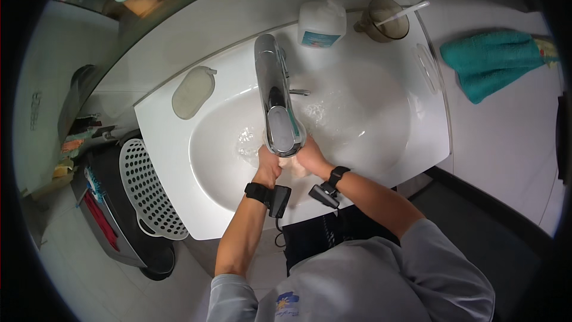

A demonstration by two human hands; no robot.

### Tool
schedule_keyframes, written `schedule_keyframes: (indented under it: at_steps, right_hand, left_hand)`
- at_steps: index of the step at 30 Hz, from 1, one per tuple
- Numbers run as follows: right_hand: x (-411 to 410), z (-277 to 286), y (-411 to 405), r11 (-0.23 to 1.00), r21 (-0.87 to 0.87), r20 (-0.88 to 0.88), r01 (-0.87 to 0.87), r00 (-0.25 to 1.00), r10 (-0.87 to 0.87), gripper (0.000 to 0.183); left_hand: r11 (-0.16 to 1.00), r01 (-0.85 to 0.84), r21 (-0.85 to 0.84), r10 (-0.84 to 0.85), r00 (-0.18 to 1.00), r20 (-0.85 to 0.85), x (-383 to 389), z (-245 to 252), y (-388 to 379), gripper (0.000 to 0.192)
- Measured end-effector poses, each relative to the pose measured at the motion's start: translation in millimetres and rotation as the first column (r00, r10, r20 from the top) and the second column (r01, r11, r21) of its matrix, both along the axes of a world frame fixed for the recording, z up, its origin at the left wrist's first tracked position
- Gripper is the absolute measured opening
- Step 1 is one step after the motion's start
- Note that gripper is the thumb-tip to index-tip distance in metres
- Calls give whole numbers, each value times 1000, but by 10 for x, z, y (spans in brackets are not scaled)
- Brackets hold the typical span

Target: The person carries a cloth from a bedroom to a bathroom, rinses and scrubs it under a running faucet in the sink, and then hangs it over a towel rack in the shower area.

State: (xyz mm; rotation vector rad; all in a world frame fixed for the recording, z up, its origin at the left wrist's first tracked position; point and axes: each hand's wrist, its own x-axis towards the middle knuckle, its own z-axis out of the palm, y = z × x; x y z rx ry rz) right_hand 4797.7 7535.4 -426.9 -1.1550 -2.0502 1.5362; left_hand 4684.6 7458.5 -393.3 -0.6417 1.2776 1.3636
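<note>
Both hands are low in the white washbasin (pixel 214 161), beneath the chrome faucet (pixel 280 127), with splashing water around them. My left hand (pixel 268 161) is on the left of the faucet head, its fingers partly hidden. My right hand (pixel 313 156) is on the right, its fingertips also behind the faucet. Between the hands lies a pale, wet, cloth-like thing (pixel 296 167), and both hands appear to touch it. How firmly each hand grips it cannot be seen. A black strap with a small device is on each wrist.
Behind the basin stand a white bottle (pixel 321 24) and a brown translucent cup (pixel 389 18) holding a toothbrush (pixel 404 12). An oval dish (pixel 194 93) lies on the left rim. A teal towel (pixel 496 62) hangs at right. A perforated white basket (pixel 149 188) is beside the counter at left.
</note>
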Motion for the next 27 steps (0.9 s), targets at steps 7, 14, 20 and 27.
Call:
schedule_keyframes:
  at_steps: [7, 14, 20, 27]
  right_hand:
    - [-160, 618, 513, 936, -139, 506, -323, 790, 348, 40]
    - [208, 980, 937, 691, 57, 764, -720, 477, 434, 61]
    - [51, 398, 497, 370, 463, 764, -805, 575, 295, 34]
    - [159, 1508, 529, 599, 435, 253, -672, 730, 635, 31]
  left_hand:
    - [926, 361, 109, -367, 930, 35, -206, -141, -571, 36]
    - [440, 697, -566, -868, 168, -468, -408, 949, -375, 46]
    - [103, 535, -838, -881, -343, -327, -129, 637, -335, 57]
    - [363, 575, -733, -675, -380, -632, -144, 1215, -447, 77]
